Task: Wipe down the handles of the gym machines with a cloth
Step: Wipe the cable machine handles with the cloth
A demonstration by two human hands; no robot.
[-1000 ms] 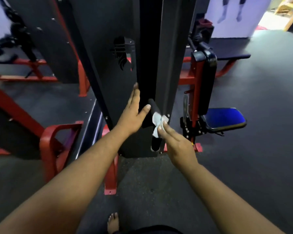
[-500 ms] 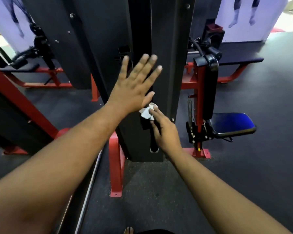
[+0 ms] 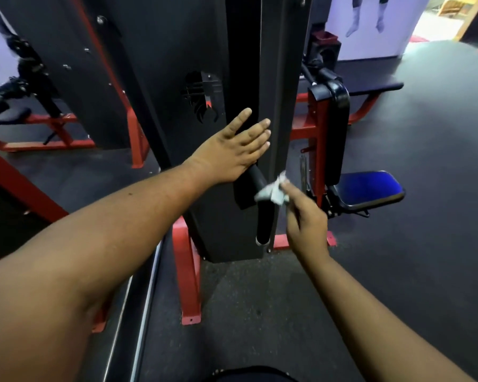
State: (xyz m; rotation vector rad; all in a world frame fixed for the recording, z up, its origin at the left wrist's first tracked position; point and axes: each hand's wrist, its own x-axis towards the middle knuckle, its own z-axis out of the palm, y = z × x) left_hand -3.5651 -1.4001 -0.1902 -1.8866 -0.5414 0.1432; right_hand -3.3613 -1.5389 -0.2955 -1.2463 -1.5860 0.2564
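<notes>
A black padded handle (image 3: 262, 213) hangs down in front of the black gym machine column (image 3: 284, 78), its lower end near the floor. My right hand (image 3: 305, 221) pinches a small crumpled white cloth (image 3: 272, 192) and holds it against the handle's upper part. My left hand (image 3: 233, 148) is flat with straight fingers, its palm over the top of the handle and against the column. The handle's top end is hidden under that hand.
A blue padded seat (image 3: 367, 187) on a red frame (image 3: 316, 128) stands just right of the column. Red steel legs (image 3: 189, 277) sit at the machine's base. More red and black machines (image 3: 25, 86) fill the left. Dark rubber floor (image 3: 425, 257) stretches to the right.
My left hand dropped from high on the column, fingers spread, to lie flat at the handle's top. The cloth shifted slightly down and right on the handle.
</notes>
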